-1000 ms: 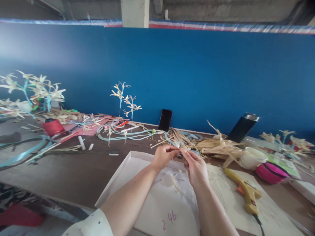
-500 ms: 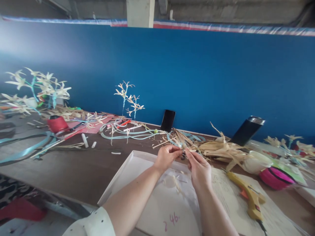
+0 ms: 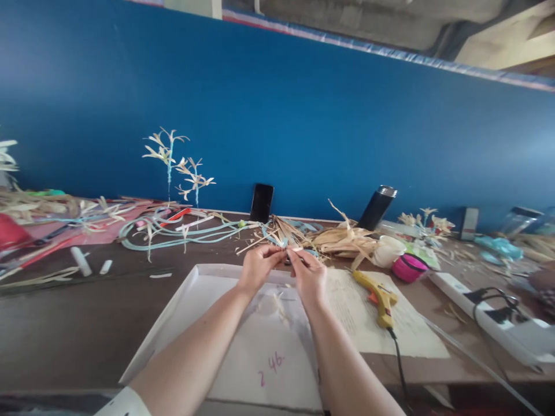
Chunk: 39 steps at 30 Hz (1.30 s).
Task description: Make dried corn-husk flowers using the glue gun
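My left hand (image 3: 256, 268) and my right hand (image 3: 309, 276) meet above the far edge of a shallow white tray (image 3: 173, 306). Both pinch a small pale straw piece with a bit of blue (image 3: 285, 245) between their fingertips. Loose straw bits (image 3: 280, 305) lie in the tray under the hands. A pile of dried straw and husk strips (image 3: 342, 238) lies just beyond the hands on the brown table (image 3: 78, 323).
A yellow glue gun (image 3: 378, 290) rests on a printed sheet right of the tray, its cord running to the table edge. Behind stand a phone (image 3: 261, 203), a dark flask (image 3: 376, 207), a pink spool (image 3: 409, 267), and straw flower stems (image 3: 171, 162). A white power strip (image 3: 489, 320) lies far right.
The camera has swung to the right and down, so the table's right end and power strip now show. Both hands keep pinching the same small straw piece.
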Tool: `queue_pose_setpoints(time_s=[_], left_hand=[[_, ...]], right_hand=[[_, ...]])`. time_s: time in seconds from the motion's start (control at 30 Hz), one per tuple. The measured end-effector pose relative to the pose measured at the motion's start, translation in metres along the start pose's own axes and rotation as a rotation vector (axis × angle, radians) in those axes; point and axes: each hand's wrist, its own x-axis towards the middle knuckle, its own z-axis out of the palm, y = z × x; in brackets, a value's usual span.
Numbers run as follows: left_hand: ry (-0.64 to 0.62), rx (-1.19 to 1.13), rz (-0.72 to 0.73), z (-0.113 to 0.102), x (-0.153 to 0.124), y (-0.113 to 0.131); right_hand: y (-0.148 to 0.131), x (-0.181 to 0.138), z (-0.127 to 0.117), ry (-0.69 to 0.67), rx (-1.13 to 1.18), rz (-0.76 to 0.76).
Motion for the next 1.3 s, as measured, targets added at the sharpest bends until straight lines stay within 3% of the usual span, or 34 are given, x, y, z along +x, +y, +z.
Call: queue_pose_setpoints(time_s=[0.1, 0.23, 0.43, 0.77, 1.3], left_hand=[[0.024, 0.008, 0.001, 0.0, 0.0, 0.0], [0.075, 0.009, -0.004, 0.002, -0.001, 0.004], [0.012, -0.008, 0.01, 0.003, -0.001, 0.002], [0.0, 0.031, 0.035, 0.004, -0.005, 0.003], [0.075, 0.349, 0.191, 0.0, -0.004, -0.007]], right_hand=[[0.002, 0.001, 0.0, 0.004, -0.002, -0.007], [0.007, 0.006, -0.002, 0.139, 0.055, 0.043], [0.007, 0.009, -0.002, 0.168, 0.185, 0.147], [0.003, 0.004, -0.003, 0.017, -0.057, 0.06], [0.005, 0.0, -0.002, -0.025, -0.268, -0.054]])
